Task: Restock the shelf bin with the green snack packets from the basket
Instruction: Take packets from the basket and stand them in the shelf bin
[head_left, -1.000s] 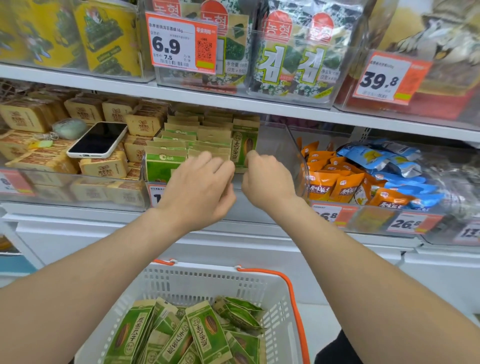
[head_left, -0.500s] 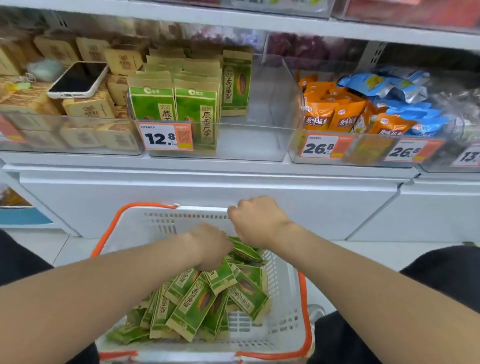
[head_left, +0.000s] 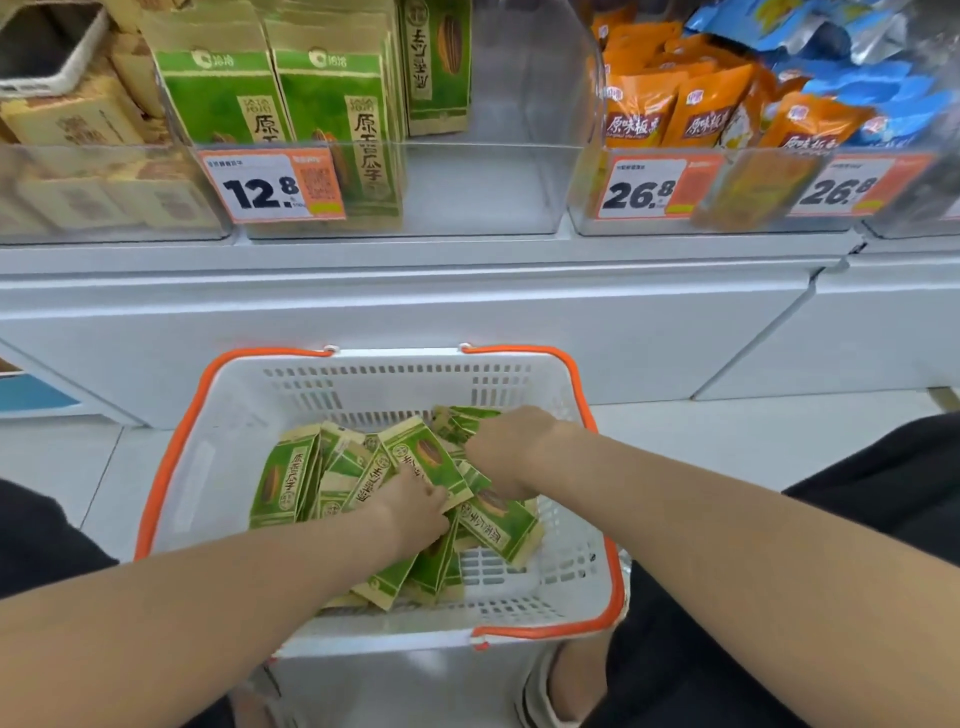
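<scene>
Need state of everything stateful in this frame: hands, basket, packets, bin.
Left hand: down among basket packets, grip hidden.
Right hand: fingers curled into packets, grip hidden.
White plastic basket with orange handles: handles folded down, partly filled.
Green snack packets: loose heap in basket.
Clear plastic shelf bin: left side stocked upright, right front bare.

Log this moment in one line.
step: pick | left hand: on green packets in basket | right hand: grip hidden | shelf bin: part-full

Shop — snack aisle: price tags (head_left: 272, 184) on clear shelf bins (head_left: 493, 192), packaged snacks (head_left: 639, 114), orange-handled shopping basket (head_left: 218, 457).
</scene>
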